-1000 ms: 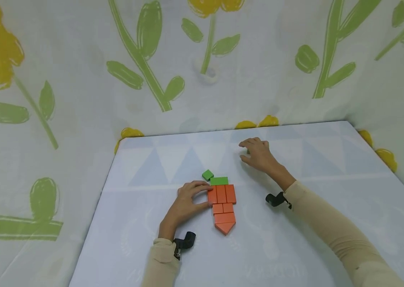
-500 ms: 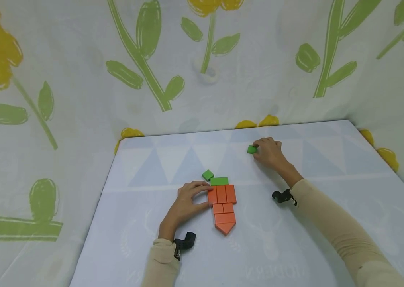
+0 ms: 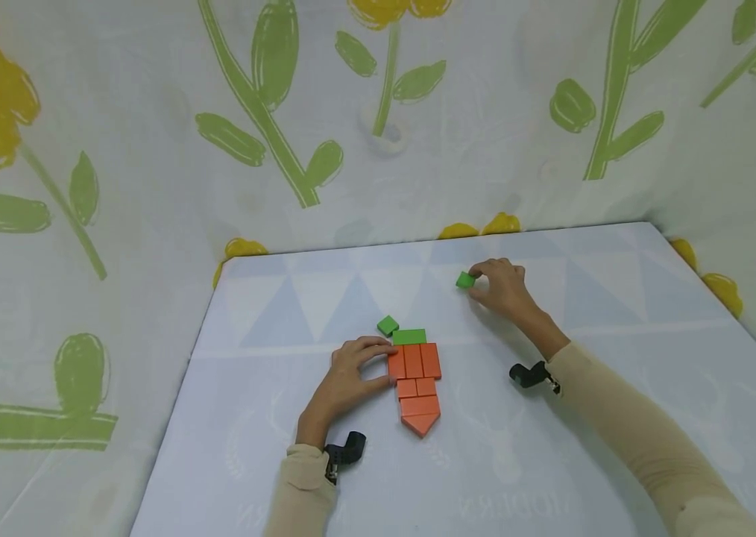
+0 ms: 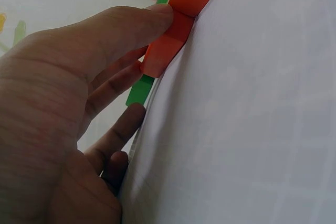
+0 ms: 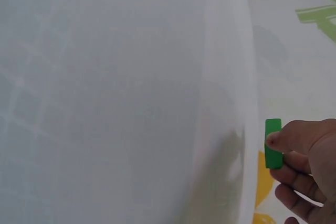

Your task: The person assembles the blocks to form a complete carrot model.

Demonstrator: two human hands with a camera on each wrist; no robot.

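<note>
A carrot shape of orange blocks (image 3: 417, 384) lies flat on the white table (image 3: 284, 462), its tip pointing toward me. A green rectangle (image 3: 409, 337) caps it, and a small green square (image 3: 388, 325) sits at the rectangle's far left corner. My left hand (image 3: 356, 371) rests against the left side of the orange blocks (image 4: 176, 30), with thumb and fingers touching them. My right hand (image 3: 500, 287) is farther back on the table and pinches a small green block (image 3: 465, 280), also seen in the right wrist view as the green block (image 5: 273, 144).
A flower-printed cloth (image 3: 150, 149) hangs around the table on the back and both sides. Small black cameras (image 3: 346, 452) sit at both wrists. The table's far edge (image 3: 445, 239) runs just behind my right hand.
My right hand closed its fingers on the small green block at the back of the table and lifted it slightly leftward. My left hand stayed at the orange blocks.
</note>
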